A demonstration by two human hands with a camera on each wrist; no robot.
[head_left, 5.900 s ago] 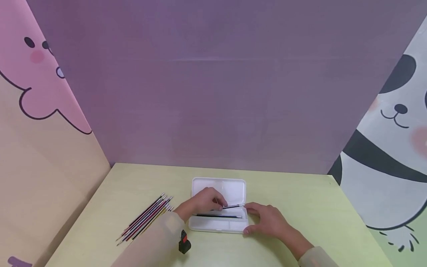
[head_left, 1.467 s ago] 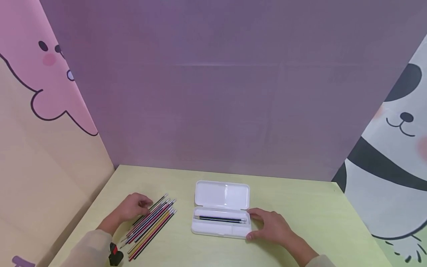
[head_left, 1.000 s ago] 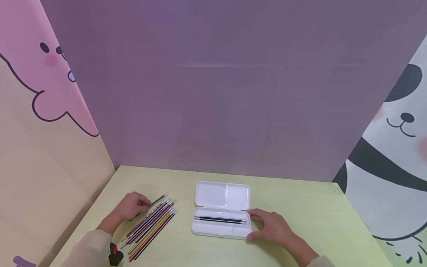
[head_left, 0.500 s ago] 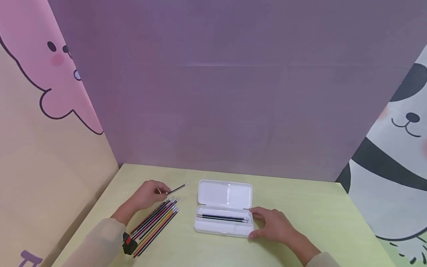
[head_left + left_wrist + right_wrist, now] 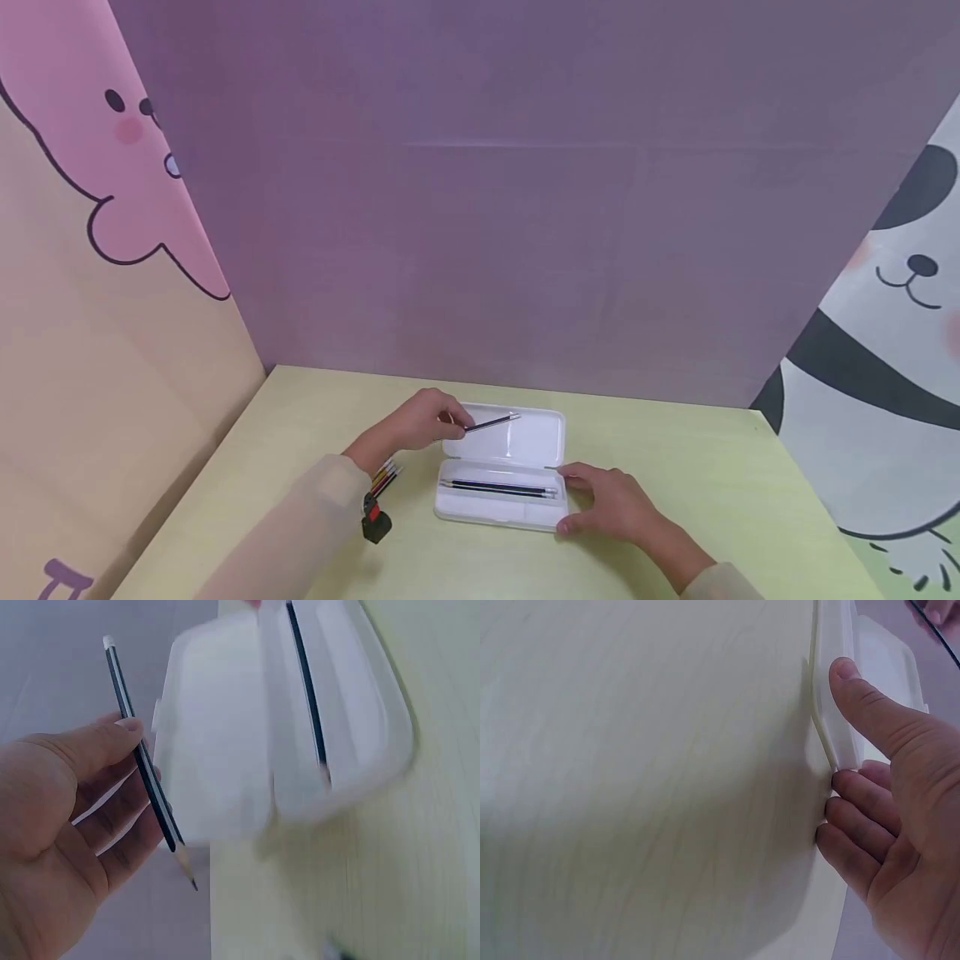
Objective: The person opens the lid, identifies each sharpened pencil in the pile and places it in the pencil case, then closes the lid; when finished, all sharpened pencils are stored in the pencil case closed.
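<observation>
Between thumb and fingers, my left hand (image 5: 423, 421) pinches a black-and-white striped pencil (image 5: 142, 757). Its sharpened tip and white eraser end both show in the left wrist view. In the head view this hand and pencil are over the raised lid of a white pencil case (image 5: 487, 510). Black pencils (image 5: 498, 489) lie lengthwise in the case's long compartment. At the case's right end my right hand (image 5: 615, 504) holds it, thumb (image 5: 847, 675) by the front edge and fingers at the end wall.
Several loose pencils (image 5: 387, 477) lie left of the case, mostly hidden under my left forearm. A black device with a red mark (image 5: 377, 521) hangs at the left wrist. A purple panel (image 5: 480, 250) stands behind the table (image 5: 675, 450).
My left hand has picked a black pencil out of the loose pile and carried it right, over the case lid. My right hand has stayed at the case's end.
</observation>
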